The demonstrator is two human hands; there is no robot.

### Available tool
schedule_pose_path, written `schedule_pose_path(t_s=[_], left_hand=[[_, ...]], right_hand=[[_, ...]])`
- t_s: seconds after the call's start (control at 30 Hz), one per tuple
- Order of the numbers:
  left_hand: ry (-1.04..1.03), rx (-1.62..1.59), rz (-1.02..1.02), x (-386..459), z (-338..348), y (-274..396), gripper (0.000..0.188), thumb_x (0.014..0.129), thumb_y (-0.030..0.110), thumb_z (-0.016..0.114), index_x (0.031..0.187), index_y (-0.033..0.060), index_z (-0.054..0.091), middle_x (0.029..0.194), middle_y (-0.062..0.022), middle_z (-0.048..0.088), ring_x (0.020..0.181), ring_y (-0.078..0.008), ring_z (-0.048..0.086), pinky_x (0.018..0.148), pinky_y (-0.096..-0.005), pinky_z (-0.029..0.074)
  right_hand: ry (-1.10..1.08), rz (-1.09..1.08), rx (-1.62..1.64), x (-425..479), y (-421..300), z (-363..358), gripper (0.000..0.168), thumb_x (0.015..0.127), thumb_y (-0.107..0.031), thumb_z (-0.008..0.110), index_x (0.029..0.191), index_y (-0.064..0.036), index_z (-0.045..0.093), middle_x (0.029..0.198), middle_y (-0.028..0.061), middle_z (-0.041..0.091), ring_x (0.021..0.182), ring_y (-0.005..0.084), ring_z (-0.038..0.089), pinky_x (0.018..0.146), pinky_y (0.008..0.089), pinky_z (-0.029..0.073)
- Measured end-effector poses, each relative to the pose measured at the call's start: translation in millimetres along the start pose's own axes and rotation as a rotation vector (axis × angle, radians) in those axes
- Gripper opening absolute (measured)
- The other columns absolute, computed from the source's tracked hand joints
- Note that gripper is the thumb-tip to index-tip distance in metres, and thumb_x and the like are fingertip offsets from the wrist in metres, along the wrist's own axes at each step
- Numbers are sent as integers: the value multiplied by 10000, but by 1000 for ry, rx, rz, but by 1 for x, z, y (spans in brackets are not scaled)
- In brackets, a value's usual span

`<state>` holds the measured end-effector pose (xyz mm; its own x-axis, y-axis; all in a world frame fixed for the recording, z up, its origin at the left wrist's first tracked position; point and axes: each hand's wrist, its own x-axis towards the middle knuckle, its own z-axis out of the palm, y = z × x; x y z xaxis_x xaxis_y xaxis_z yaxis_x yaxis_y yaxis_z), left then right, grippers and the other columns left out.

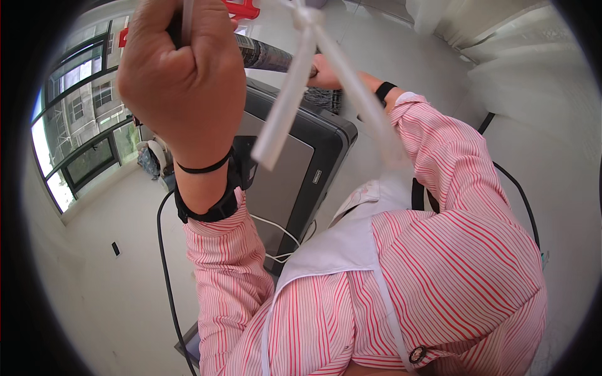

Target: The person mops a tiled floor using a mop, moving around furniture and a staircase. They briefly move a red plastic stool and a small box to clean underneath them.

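My left hand (183, 75) is raised close to the camera, its fingers closed around a thin white strip (187, 21) that runs up out of the picture. Beyond it, my right hand (329, 73) grips the end of a dark tube (268, 55) with a printed surface; the tube's other end is hidden behind my left hand. A translucent white knotted cord (308, 19) dangles near the camera, its two ends spread and blurred. Part of a red plastic thing (243, 8) shows at the top edge, just past my left hand.
Below my hands stands a large black and grey case (282, 178), with thin white cables (277, 228) over its near end. A black cable (164, 254) curves down the left side. Windows (84, 98) are at left, pale curtains (531, 70) at right. Bundled items (153, 157) lie by the wall.
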<state>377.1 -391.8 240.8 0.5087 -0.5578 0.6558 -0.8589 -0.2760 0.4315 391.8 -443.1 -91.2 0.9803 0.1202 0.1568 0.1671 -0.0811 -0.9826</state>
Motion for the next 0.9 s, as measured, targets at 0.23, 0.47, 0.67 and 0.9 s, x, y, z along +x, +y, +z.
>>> schedule_pose_path(t_s=[0.23, 0.47, 0.67, 0.9], left_hand=[[46, -164, 11, 6, -24, 0, 160, 923, 5, 537, 999, -47, 668, 677, -86, 628, 628, -179, 664, 646, -275, 548], [-147, -489, 70, 1, -39, -1, 148, 931, 12, 472, 1006, -61, 576, 603, -85, 504, 534, -180, 546, 516, -292, 482], [-166, -525, 3, 1, -34, 2, 111, 924, 4, 476, 944, -46, 572, 631, -94, 514, 517, -163, 535, 500, -289, 473], [-119, -405, -114, -21, -43, -1, 172, 919, -12, 419, 1010, -51, 560, 653, -84, 478, 585, -200, 532, 561, -309, 464]], right_hand=[[94, 128, -218, -50, -48, -24, 349, 788, -410, 689, 845, -74, 612, 763, 144, 629, 741, 333, 596, 683, 399, 469], [300, 78, -245, -82, -56, -17, 229, 708, -236, 719, 780, -84, 565, 728, 125, 617, 757, 361, 597, 663, 448, 462], [324, 86, -314, -100, -62, -24, 203, 712, -211, 710, 768, -97, 551, 712, 92, 603, 745, 314, 596, 695, 404, 444], [389, 103, -378, -101, -43, -8, 202, 713, -194, 728, 782, -123, 552, 682, 63, 597, 710, 296, 604, 669, 391, 430]])
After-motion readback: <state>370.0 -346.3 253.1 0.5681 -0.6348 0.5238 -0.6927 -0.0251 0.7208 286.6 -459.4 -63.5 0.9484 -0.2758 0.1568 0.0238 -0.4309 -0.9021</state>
